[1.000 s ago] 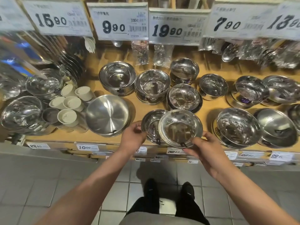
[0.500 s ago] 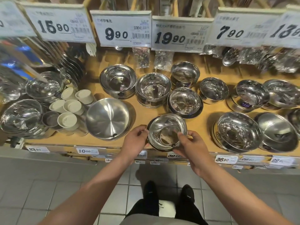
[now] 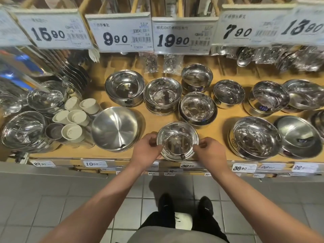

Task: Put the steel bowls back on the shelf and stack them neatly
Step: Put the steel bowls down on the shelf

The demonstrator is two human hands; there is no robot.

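Wooden shelf (image 3: pixel 219 135) carries many steel bowls, and at its near edge, centre, sits a small stack of bowls (image 3: pixel 177 141) (rims nested), its rim pinched on the left by the left hand (image 3: pixel 146 151) and on the right by the right hand (image 3: pixel 211 152).

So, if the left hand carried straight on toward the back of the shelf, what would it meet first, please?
Probably the stack of bowls under the 19.90 tag; the left hand now grips the front bowl, and depth is uncertain.
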